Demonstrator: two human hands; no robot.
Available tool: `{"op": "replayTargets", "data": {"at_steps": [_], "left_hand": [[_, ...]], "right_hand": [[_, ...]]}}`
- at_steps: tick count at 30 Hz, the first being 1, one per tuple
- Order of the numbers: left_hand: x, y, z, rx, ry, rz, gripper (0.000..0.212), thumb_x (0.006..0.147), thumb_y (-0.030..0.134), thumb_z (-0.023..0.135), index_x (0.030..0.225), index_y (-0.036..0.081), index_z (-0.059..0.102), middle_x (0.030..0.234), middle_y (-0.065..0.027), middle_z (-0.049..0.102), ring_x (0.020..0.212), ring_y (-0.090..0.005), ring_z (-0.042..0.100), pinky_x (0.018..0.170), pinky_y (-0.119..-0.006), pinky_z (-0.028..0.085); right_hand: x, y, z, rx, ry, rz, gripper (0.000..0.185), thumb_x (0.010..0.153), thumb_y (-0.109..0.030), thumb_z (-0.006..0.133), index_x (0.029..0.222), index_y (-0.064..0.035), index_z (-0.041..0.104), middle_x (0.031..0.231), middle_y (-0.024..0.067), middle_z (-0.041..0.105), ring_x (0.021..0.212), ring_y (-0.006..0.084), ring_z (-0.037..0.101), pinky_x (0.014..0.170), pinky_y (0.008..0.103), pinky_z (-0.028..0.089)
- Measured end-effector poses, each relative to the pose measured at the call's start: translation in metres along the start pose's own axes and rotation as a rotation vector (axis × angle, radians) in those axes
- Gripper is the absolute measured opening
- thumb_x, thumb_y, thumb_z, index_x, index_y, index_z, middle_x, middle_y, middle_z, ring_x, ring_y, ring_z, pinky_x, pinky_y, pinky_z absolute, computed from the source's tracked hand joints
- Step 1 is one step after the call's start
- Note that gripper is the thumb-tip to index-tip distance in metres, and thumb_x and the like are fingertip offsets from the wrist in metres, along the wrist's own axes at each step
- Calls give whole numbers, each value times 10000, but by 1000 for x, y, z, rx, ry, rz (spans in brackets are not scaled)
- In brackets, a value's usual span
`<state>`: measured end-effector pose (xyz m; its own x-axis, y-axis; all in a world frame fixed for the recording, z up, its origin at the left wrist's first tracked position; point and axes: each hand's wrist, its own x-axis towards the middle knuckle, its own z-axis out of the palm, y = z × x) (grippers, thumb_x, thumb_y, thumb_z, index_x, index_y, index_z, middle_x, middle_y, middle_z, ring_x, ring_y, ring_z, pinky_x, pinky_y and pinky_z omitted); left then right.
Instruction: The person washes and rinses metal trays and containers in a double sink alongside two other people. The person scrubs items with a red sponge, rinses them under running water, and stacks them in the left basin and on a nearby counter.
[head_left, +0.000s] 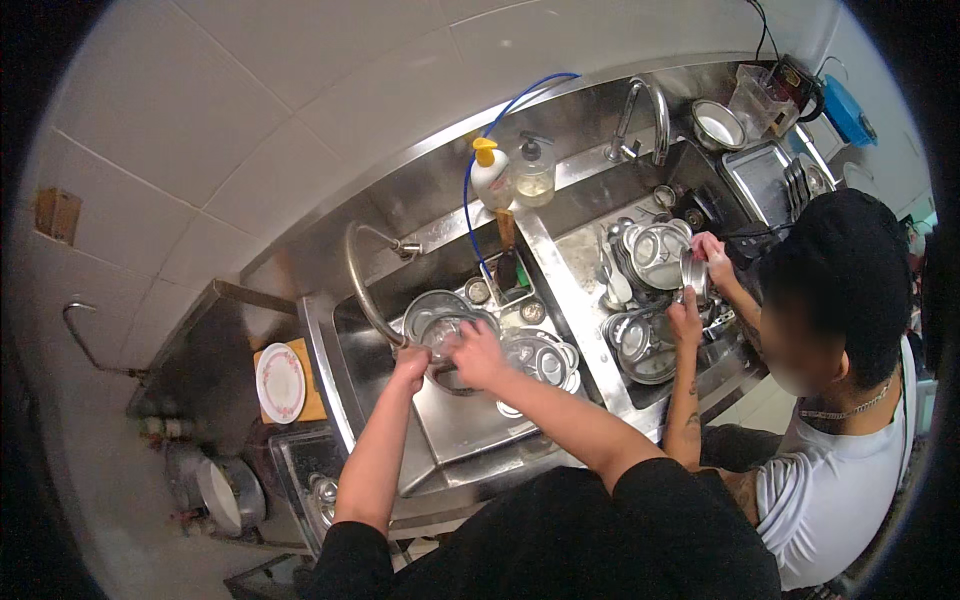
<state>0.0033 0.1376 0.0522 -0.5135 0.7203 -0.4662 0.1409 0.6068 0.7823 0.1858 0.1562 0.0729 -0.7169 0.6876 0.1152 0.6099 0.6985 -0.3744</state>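
My left hand (412, 367) grips the near-left rim of a round metal dish (454, 384) at the spout of the left gooseneck faucet (356, 281). Over the dish, my right hand (480, 358) is blurred, with its fingers reaching inward; whether it holds anything cannot be seen. Behind the dish, another round metal vessel (429, 304) sits in the left sink basin (472, 427). To the right of my right hand lies a stack of metal compartment plates (551, 360). Small metal cups (532, 311) stand farther back beside a rectangular caddy (517, 295) holding a wooden-handled brush (505, 232).
A co-worker (832, 450) at my right handles a metal dish (694, 276) and a pink cloth (703, 244) over the right basin, among stacked compartment plates (656, 251). A yellow-topped pump bottle (491, 184) and a clear dispenser (534, 176) stand behind the divider. A floral plate (280, 382) lies left.
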Motion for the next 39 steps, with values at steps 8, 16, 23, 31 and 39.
{"op": "replayTargets", "data": {"at_steps": [8, 16, 23, 31, 39], "left_hand": [[14, -8, -12, -149, -192, 32, 384, 774, -31, 490, 1156, 5, 500, 878, -78, 547, 755, -171, 557, 634, -318, 463], [20, -18, 10, -301, 58, -5, 637, 869, 298, 630, 1292, -103, 370, 1113, -173, 555, 1013, -261, 591, 815, -336, 503], [-6, 4, 21, -218, -168, 128, 489, 891, 489, 608, 984, 12, 553, 952, -81, 590, 870, -154, 558, 740, -330, 482], [-8, 13, 2, -99, 16, 31, 747, 890, 545, 564, 1279, -87, 483, 1176, -184, 576, 1015, -218, 563, 871, -339, 458], [-7, 12, 6, -229, -79, 56, 529, 941, 410, 567, 1184, -59, 556, 1109, -161, 615, 975, -189, 581, 828, -337, 482]], "right_hand": [[0, -6, 3, 90, 96, 1, 545, 721, -177, 614, 1258, -99, 566, 1248, 55, 566, 1140, 286, 495, 982, 462, 354], [15, -29, 17, 917, 156, 202, 325, 695, -154, 641, 1014, -147, 701, 974, 137, 615, 1010, 309, 534, 868, 408, 431], [15, -31, 10, 573, 118, 353, 470, 726, -118, 573, 1195, -123, 598, 1217, 87, 613, 1295, 355, 374, 1004, 531, 312], [9, -26, -20, 361, -79, 118, 496, 718, -98, 592, 1214, -91, 584, 1275, 99, 576, 1361, 350, 294, 1096, 558, 202], [13, -28, 4, 489, 97, 77, 618, 728, -45, 552, 1339, -109, 489, 1394, 107, 474, 1424, 372, 168, 1124, 593, 139]]}}
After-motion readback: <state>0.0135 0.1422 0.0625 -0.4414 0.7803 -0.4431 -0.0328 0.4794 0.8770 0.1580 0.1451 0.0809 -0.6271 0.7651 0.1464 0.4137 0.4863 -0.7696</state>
